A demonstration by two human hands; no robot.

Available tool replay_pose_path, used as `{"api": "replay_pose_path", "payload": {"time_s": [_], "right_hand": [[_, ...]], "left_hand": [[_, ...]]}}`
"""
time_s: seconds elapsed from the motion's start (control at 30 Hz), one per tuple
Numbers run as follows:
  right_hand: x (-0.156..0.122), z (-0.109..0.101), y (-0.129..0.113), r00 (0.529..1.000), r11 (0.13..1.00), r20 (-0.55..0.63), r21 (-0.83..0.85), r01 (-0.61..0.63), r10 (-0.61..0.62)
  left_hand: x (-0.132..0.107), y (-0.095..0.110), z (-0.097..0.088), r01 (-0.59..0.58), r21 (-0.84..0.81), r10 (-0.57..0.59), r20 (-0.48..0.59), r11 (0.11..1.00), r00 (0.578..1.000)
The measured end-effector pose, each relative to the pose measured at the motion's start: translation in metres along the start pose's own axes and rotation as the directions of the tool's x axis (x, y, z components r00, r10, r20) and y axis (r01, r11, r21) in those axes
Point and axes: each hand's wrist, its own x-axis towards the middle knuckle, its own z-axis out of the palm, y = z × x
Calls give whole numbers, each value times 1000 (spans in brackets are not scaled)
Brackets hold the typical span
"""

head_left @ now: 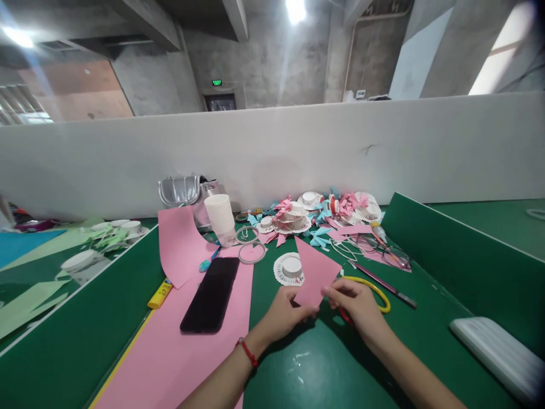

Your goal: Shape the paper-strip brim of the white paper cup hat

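Observation:
My left hand (286, 313) and my right hand (356, 304) both pinch the near edge of a pink paper triangle (314, 270) held just above the green table (323, 363). My left wrist wears a red band. Yellow-handled scissors (374, 289) lie under and beyond my right hand. A white paper-cup hat shape with a fringed brim (289, 268) sits just left of the pink triangle.
A black phone (210, 295) lies on a large pink sheet (179, 346). A stack of white cups (220, 217), tape rings (252, 252), a silver bag (181, 189), a yellow glue stick (160, 293), a pen (383, 282) and several finished pink-and-blue paper pieces (323, 213) lie behind. A white object (498, 355) rests at right.

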Motion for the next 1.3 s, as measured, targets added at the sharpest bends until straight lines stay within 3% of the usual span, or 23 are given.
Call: {"api": "replay_pose_path", "payload": {"time_s": [0.27,0.37,0.47,0.6,0.73,0.93,1.17,1.3], "right_hand": [[7,-19,-6,973,980,-217,195,-36,79],[7,-20,-11,981,988,-173,139,-66,90],[5,-14,-11,996,996,-31,5,-87,87],[0,0,-4,994,980,62,-182,-82,95],[-1,6,7,992,974,92,-217,-64,86],[-1,3,12,988,955,114,-268,130,-102],[-6,8,6,980,937,108,-292,190,-165],[-8,12,3,986,945,81,-283,161,-143]], "left_hand": [[0,0,1,16,-117,-17,-2,993,1000],[3,-3,0,2,-219,-33,-141,976,990],[6,-6,-1,-26,-257,-46,-272,966,961],[5,-3,0,-18,-178,-21,-212,984,977],[0,2,2,14,-116,-32,-156,993,987],[-3,0,6,-47,2,47,-154,999,987],[-3,1,5,-41,-98,28,-130,994,991],[-4,2,5,-48,-135,34,-105,990,994]]}}
